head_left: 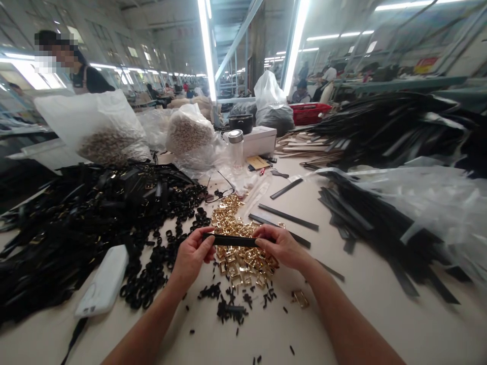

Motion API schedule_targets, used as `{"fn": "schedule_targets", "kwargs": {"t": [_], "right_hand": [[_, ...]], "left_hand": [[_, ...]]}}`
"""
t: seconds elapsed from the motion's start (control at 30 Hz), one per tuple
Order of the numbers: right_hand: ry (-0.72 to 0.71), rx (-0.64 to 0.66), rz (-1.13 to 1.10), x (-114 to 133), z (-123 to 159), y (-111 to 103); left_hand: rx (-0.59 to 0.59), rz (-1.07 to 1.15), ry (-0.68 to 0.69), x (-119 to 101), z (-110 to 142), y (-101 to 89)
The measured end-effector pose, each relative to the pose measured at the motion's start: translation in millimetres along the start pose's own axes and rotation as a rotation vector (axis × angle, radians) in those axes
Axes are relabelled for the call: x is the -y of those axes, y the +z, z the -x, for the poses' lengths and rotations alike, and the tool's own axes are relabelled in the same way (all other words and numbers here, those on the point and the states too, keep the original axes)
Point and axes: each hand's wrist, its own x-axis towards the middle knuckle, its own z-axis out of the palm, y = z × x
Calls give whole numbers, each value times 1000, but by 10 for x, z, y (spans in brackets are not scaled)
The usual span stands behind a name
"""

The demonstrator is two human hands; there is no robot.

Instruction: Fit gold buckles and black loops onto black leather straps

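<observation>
A short black strap (235, 241) is stretched level between my two hands. My left hand (196, 251) pinches its left end between thumb and fingers. At the other end, my right hand (279, 246) grips it the same way. Below and behind the strap lies a heap of gold metal buckles (226, 213), partly hidden by it. Small black loops (142, 276) are piled to the left of my left hand. Several loose black strips (289, 217) lie on the table beyond my right hand.
A large pile of black straps with buckles (87, 208) covers the left. A white power bank (102, 284) lies near it. Black strips (361, 223) under plastic stand right. Behind are a glass bottle (236, 149), eyeglasses (219, 193) and filled bags (190, 132). A person (83, 71) is far left.
</observation>
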Motion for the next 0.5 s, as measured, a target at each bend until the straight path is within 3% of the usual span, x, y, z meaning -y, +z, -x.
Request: {"fn": "schedule_targets", "kwargs": {"t": [0.23,0.5], "right_hand": [[-304,-89,421,104,46,3],[-335,-244,750,47,30,-69]], "left_hand": [[52,202,-111,86,-29,-7],[44,116,-122,91,-5,78]]}}
